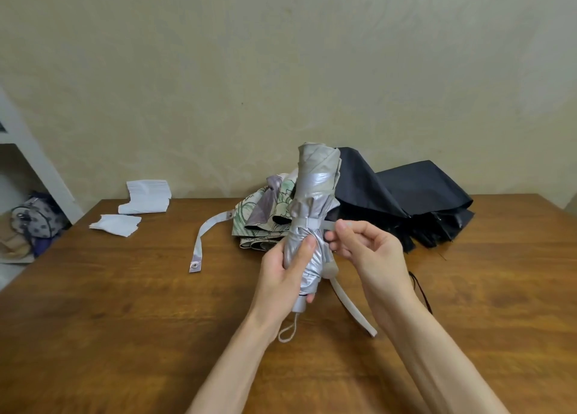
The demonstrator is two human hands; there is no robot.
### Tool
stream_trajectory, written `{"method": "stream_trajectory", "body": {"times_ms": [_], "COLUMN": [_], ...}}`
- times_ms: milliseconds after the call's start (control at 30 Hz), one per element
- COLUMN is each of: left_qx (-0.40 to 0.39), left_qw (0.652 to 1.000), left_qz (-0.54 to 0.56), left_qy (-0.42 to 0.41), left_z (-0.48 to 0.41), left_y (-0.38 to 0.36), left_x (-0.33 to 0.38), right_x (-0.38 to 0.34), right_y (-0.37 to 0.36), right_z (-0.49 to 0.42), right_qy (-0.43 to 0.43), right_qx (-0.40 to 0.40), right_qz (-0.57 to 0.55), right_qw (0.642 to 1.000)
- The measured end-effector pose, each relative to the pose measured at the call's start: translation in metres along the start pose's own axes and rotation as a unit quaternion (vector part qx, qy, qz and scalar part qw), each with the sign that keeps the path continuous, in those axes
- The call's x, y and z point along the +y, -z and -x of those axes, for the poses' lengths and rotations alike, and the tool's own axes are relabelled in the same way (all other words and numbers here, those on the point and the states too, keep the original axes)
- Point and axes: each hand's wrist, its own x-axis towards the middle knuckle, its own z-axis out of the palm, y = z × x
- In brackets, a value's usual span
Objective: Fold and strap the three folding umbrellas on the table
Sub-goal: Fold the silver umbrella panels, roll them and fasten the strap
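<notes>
A rolled silver umbrella (315,189) stands upright above the table's middle. My left hand (285,273) grips its lower part near the handle, whose cord loop hangs below. My right hand (359,245) pinches the umbrella's pale strap (307,221), which runs round the canopy. Behind it lies a floral umbrella (265,217), loosely collapsed, its long strap (203,242) trailing left across the wood. A black umbrella (421,195) lies unrolled at the back right.
The wooden table (125,304) stands against a beige wall. White paper stacks (145,199) lie at its back left. A bag (32,217) sits on the floor by a white shelf at far left. A pale band (352,301) hangs below my right hand.
</notes>
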Motion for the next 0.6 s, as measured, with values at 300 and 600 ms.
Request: {"method": "stream_trajectory", "body": {"times_ms": [300, 600], "left_qx": [0.046, 0.086], "left_qw": [0.997, 0.973], "left_qz": [-0.047, -0.201], "left_qy": [-0.027, -0.076], "left_z": [-0.007, -0.011], "left_y": [0.005, -0.004], "left_x": [-0.008, -0.022], "right_x": [0.011, 0.009], "right_y": [0.005, -0.02], "right_z": [-0.007, 0.005], "right_qy": [0.086, 0.136], "right_qx": [0.092, 0.016], "right_qz": [0.154, 0.122], "right_qw": [0.98, 0.983]}}
